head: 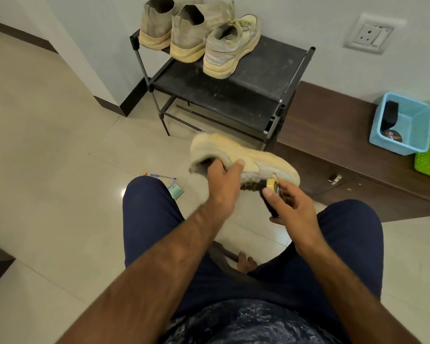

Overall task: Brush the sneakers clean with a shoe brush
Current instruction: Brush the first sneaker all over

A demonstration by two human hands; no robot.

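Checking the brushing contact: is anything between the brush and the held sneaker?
Nothing visible does. The right hand holds the shoe brush with its bristles directly against the sneaker, while the left hand grips the shoe at its heel opening.

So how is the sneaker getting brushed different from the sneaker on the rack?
The brushed sneaker is lifted off the floor and tipped so its sole faces up; the rack sneaker stands on its sole on the shoe rack. The shoe brush is against the brushed sneaker; no brush touches the rack sneaker. Both are pale yellowish with thick soles.
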